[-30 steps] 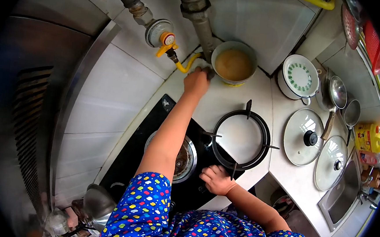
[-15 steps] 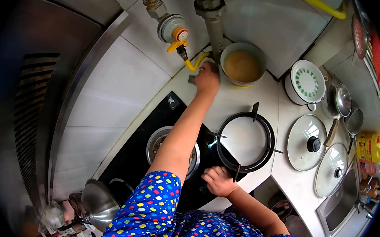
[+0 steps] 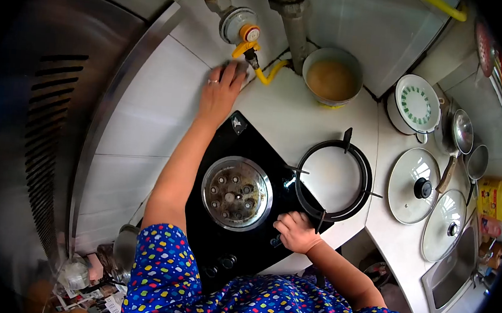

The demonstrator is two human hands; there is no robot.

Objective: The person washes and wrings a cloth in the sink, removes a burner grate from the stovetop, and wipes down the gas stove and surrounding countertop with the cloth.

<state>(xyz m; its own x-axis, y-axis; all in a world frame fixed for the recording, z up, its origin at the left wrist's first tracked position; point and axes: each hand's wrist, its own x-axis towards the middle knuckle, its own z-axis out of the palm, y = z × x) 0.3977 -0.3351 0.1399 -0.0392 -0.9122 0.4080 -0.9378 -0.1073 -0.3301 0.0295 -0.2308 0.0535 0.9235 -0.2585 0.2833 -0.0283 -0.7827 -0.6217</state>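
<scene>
My left hand (image 3: 220, 93), with a ring on one finger, presses a dark grey pad (image 3: 238, 69) against the white wall tiles below the gas valve (image 3: 239, 26). Its fingers lie over the pad. My right hand (image 3: 297, 232) is at the front edge of the black glass stove (image 3: 263, 148), its fingers curled; what is under them is hidden. Just above it, a black pan support ring (image 3: 367, 191) lies partly on the stove and partly on the counter. The round metal burner (image 3: 237, 193) shows uncovered between my arms.
A bowl of tan liquid (image 3: 332, 79) stands by the pipe (image 3: 297, 40). On the right are a white pot (image 3: 415, 107), two glass lids (image 3: 405, 193), pans with handles (image 3: 462, 132) and a sink (image 3: 450, 269). A range hood (image 3: 50, 113) rises at the left.
My left hand has moved left with the pad, from the counter beside the pipe onto the wall tiles, uncovering the burner. My right hand stays at the stove edge. The view has shifted slightly.
</scene>
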